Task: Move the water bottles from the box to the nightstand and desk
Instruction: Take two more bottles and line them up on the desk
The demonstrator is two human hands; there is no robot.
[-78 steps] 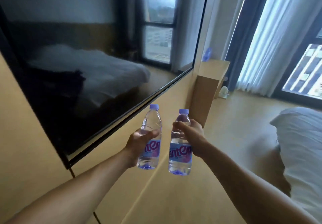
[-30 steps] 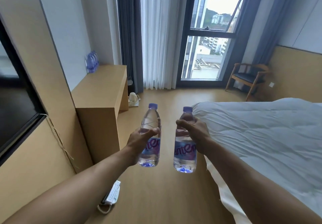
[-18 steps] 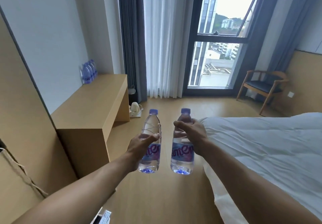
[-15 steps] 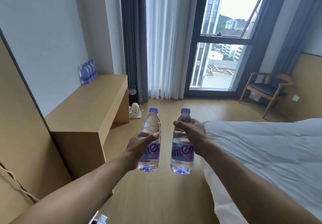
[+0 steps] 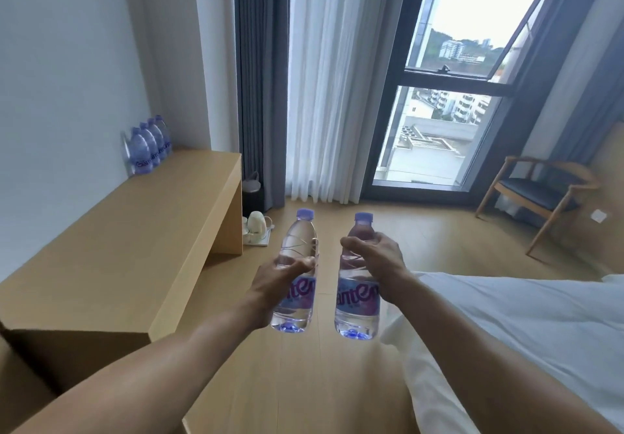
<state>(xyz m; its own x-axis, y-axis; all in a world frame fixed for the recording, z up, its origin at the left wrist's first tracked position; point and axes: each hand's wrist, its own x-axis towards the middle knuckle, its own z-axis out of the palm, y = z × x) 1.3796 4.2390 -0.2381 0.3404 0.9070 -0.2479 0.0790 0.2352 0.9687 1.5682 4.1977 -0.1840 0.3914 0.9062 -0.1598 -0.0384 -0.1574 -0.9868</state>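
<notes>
My left hand [image 5: 275, 286] grips a clear water bottle [image 5: 297, 251] with a purple cap and label, held upright above the floor. My right hand [image 5: 378, 264] grips a second, matching water bottle [image 5: 357, 312], also upright, just to the right of the first. The wooden desk [image 5: 135, 237] runs along the left wall. A row of several more water bottles [image 5: 148, 144] stands at the desk's far back corner against the wall. The box and the nightstand are out of view.
A white bed [image 5: 540, 332] fills the lower right. A wooden chair [image 5: 537, 197] stands at the right by the window [image 5: 449, 95] and curtains [image 5: 324, 79]. A white kettle and cups on a tray [image 5: 255, 229] sit on the wooden floor beside the desk's end.
The view has swung right from the wall television and moved forward along the desk toward the window. Both hands still hold their bottles the same way in front of me.
</notes>
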